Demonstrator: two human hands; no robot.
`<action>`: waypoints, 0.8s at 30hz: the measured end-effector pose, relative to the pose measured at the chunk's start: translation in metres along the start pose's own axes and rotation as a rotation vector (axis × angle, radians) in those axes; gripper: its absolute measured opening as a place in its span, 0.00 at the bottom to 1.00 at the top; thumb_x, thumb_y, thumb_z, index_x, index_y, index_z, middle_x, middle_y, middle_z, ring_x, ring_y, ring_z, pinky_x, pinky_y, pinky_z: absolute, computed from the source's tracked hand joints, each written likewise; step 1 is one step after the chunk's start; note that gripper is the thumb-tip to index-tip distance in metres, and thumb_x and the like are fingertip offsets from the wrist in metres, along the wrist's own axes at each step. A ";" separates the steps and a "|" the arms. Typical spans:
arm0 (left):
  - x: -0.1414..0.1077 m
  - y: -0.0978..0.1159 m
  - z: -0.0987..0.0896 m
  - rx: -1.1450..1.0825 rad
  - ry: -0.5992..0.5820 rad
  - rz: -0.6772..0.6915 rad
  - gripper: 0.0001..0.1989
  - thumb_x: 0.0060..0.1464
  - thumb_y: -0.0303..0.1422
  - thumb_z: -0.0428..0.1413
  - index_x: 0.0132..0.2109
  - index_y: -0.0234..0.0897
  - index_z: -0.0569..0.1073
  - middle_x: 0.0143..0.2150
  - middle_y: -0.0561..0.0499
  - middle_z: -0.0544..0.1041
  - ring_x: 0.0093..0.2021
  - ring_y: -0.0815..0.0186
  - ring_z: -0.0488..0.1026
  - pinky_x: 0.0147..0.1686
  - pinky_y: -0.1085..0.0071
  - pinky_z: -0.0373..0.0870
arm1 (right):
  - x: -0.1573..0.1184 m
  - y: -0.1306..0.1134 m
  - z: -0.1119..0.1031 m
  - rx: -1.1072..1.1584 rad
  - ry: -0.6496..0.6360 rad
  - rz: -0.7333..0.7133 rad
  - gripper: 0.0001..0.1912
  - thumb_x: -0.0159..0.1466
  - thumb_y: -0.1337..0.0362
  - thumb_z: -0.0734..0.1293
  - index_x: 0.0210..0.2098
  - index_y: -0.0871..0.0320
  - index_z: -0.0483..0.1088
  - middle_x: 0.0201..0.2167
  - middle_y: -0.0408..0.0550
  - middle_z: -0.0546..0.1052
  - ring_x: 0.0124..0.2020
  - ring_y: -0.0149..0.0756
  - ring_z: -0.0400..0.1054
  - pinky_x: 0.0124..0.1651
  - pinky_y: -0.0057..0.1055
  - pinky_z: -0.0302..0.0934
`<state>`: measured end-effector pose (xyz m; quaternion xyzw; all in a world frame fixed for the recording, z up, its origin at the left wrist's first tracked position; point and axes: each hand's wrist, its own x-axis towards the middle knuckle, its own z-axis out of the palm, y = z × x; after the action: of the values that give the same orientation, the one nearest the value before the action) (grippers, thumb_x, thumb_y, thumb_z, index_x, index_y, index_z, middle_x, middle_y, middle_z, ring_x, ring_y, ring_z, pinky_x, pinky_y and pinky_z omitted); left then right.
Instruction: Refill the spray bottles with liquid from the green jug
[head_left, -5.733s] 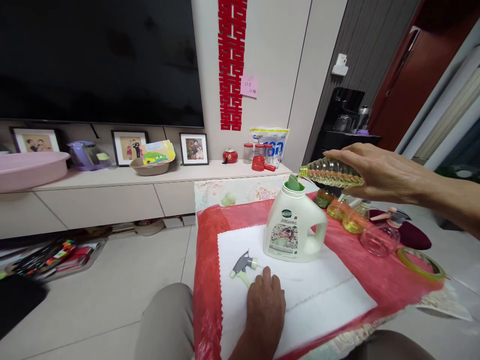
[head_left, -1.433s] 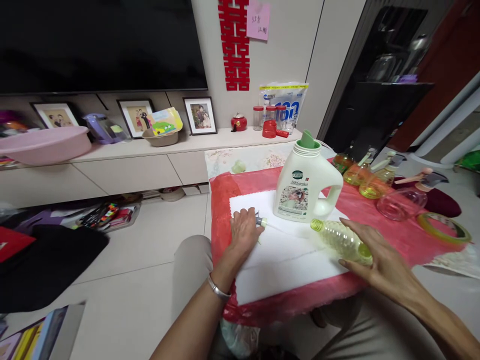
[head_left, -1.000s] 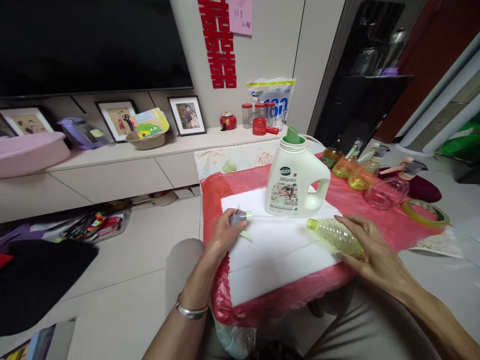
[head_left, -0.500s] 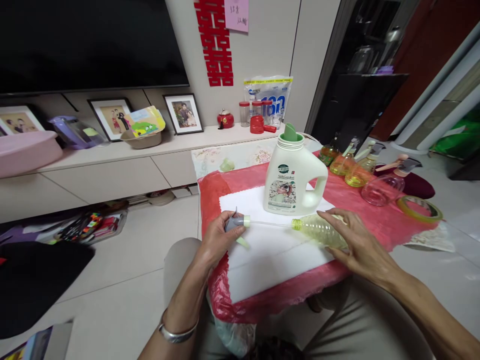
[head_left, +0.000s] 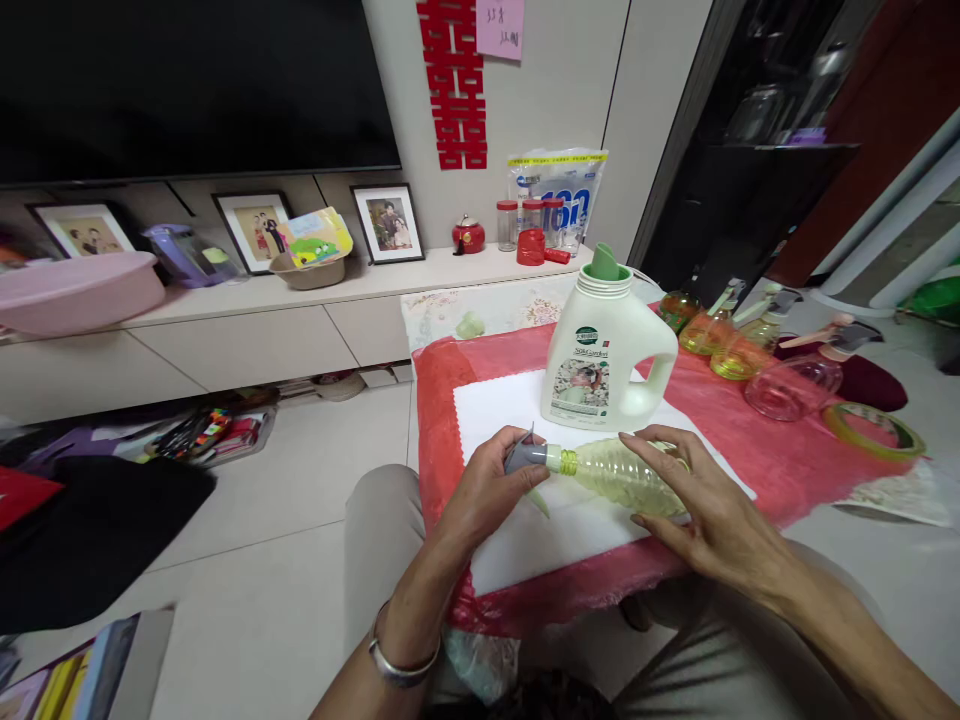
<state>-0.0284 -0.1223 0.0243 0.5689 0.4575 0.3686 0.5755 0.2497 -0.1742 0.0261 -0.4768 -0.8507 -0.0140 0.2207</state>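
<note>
My left hand (head_left: pixel 484 487) is closed around a grey spray nozzle (head_left: pixel 527 457) with a pale green collar and trigger. The collar meets the threaded neck of a clear yellow-green ribbed bottle (head_left: pixel 622 475), which lies on its side. My right hand (head_left: pixel 697 495) grips the bottle's body, thumb below and fingers above. Both are over a white sheet (head_left: pixel 517 550) with a scalloped edge. Just behind them a white detergent jug (head_left: pixel 574 350) stands upright, a green spout in its mouth.
Several spray bottles (head_left: pixel 795 385) stand at the table's right, near a roll of tape (head_left: pixel 874 430). Red plastic film (head_left: pixel 435 420) covers the table. Behind it, a long cabinet (head_left: pixel 247 345) carries framed photos, a red pot (head_left: pixel 468 236) and red-lidded jars.
My left hand has brought the nozzle right, up to the bottle's neck. The thin tube, bare between them before, is now inside the bottle. The view has shifted slightly left.
</note>
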 end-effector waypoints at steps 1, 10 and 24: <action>-0.001 0.000 0.000 -0.020 -0.006 -0.006 0.15 0.48 0.32 0.62 0.45 0.39 0.74 0.36 0.55 0.75 0.36 0.67 0.70 0.39 0.72 0.64 | 0.000 0.000 0.000 0.020 0.007 -0.001 0.36 0.66 0.58 0.64 0.71 0.50 0.50 0.63 0.55 0.58 0.63 0.43 0.57 0.58 0.40 0.66; -0.001 -0.003 -0.001 -0.175 -0.072 -0.036 0.16 0.45 0.34 0.66 0.42 0.37 0.74 0.33 0.56 0.72 0.32 0.71 0.66 0.35 0.74 0.61 | -0.006 0.004 0.001 0.165 0.060 -0.018 0.36 0.66 0.59 0.67 0.70 0.49 0.53 0.64 0.55 0.59 0.65 0.42 0.57 0.60 0.37 0.63; -0.007 0.006 0.012 -0.132 -0.055 -0.086 0.17 0.42 0.36 0.68 0.40 0.36 0.76 0.26 0.58 0.70 0.27 0.74 0.63 0.27 0.76 0.58 | -0.003 -0.004 -0.005 0.346 0.041 0.123 0.38 0.64 0.53 0.70 0.69 0.43 0.54 0.61 0.48 0.65 0.61 0.37 0.63 0.59 0.29 0.65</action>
<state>-0.0186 -0.1326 0.0297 0.5194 0.4403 0.3570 0.6395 0.2493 -0.1805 0.0298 -0.4823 -0.8051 0.1363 0.3173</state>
